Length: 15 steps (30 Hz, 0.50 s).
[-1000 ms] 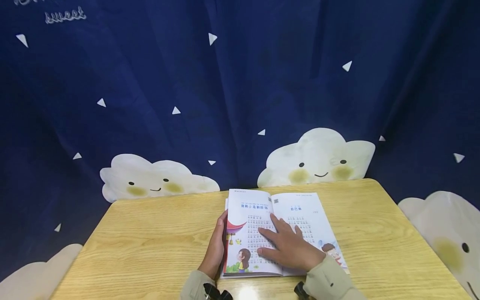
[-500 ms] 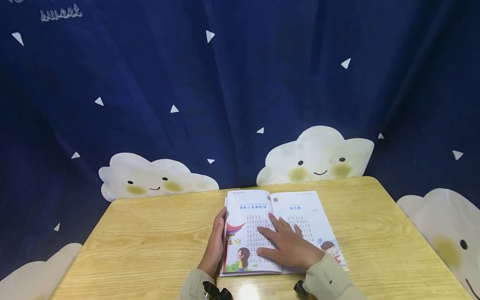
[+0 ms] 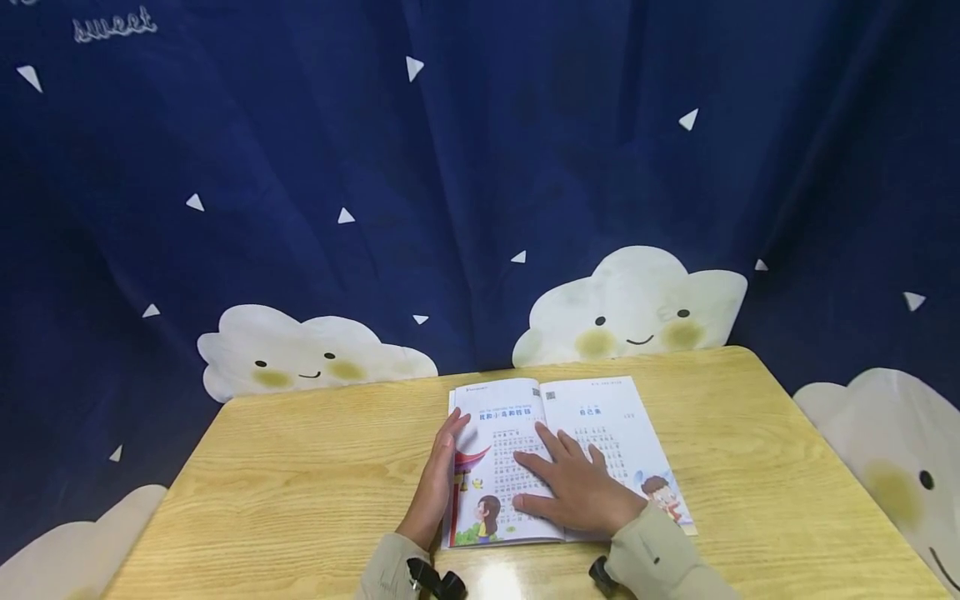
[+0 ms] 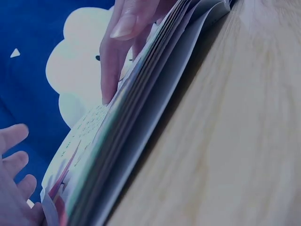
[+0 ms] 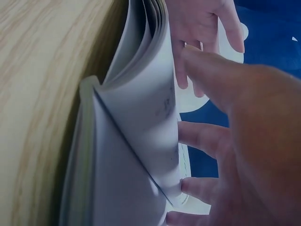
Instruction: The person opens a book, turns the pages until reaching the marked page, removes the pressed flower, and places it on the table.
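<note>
An open book (image 3: 592, 458) lies on the table, printed with lines of text and small coloured drawings. Spread across its left page, near the middle fold, is my right hand (image 3: 581, 492), fingers apart and fingertips on the paper. My left hand (image 3: 435, 479) is at the book's left edge with its fingers extended, the fingertips over the page margin. In the left wrist view, the fingers of that left hand (image 4: 16, 174) appear beside the page edges (image 4: 136, 103). The right wrist view shows the curved pages (image 5: 141, 113) dipping into the fold, next to my right hand (image 5: 254, 132).
The light wooden table (image 3: 300, 467) extends to both sides of the book. Behind it hangs a dark blue curtain (image 3: 480, 167) with white triangles and smiling clouds. Black straps with small devices (image 3: 438, 581) sit at both sleeves.
My left hand's fingertips have shifted from along the book's left edge to over the page margin. My right hand keeps its place on the left page. The head view has shifted slightly.
</note>
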Available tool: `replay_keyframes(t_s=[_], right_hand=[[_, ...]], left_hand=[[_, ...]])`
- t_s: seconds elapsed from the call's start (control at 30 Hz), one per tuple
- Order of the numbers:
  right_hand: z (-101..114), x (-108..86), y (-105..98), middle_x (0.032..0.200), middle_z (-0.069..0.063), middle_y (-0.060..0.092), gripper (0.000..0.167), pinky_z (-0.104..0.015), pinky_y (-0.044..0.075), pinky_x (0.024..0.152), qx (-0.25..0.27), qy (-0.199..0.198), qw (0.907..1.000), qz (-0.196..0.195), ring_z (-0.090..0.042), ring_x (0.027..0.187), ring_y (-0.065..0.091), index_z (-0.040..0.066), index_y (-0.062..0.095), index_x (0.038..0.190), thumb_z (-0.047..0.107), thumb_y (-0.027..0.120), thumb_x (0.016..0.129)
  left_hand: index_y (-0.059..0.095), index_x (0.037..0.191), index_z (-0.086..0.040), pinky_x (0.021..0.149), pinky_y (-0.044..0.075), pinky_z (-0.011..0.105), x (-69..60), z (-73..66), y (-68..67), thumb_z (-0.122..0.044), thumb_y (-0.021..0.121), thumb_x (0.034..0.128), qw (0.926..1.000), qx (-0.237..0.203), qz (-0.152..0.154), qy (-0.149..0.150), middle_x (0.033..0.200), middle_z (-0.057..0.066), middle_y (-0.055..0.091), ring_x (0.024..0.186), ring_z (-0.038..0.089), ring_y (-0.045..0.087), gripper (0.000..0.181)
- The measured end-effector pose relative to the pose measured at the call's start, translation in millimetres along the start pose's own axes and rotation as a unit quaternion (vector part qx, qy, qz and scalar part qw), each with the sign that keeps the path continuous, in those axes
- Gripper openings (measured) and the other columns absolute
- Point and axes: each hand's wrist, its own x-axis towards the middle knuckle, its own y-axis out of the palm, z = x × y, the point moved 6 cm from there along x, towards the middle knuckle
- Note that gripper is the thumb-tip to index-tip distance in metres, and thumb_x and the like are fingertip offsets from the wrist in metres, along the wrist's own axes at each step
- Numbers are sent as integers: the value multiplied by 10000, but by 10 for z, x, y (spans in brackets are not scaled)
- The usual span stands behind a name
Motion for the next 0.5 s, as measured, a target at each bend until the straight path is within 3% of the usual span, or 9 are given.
replay_keyframes(t_s=[0.13,0.23,0.33,0.5], right_hand=[[-9,-17,4,1564,-152,262,648,-759,226,987,-70,-2,10000,-68,-475,1369,277,262,535,1384,662,514,874],[-9,-29,9,1564,-155,262,646,-765,236,974,-63,-26,10000,-53,-479,1365,283,262,532,1388,660,506,880],[-11,-25,4,1571,-148,247,646,-767,238,972,-63,-33,10000,21,-474,1372,276,269,518,1400,666,478,892],[-33,-12,-23,1584,-121,225,664,-750,225,999,52,43,9999,155,-421,1404,256,298,495,1416,699,437,889]], left_hand=[[473,1425,-131,1142,54,594,-12,-27,61,-293,336,1056,9946,915,272,415,1587,60,233,1470,317,102,426],[484,1422,-175,1124,65,633,-31,-19,103,-295,486,1007,9792,1835,541,678,1589,64,231,1466,338,112,432],[458,1443,-228,1119,48,635,-45,2,130,-384,598,935,9609,2537,760,812,1598,40,206,1470,334,95,549],[410,1474,-258,1129,20,613,-62,4,155,-505,654,854,9416,3103,970,875,1607,24,169,1476,314,49,711]])
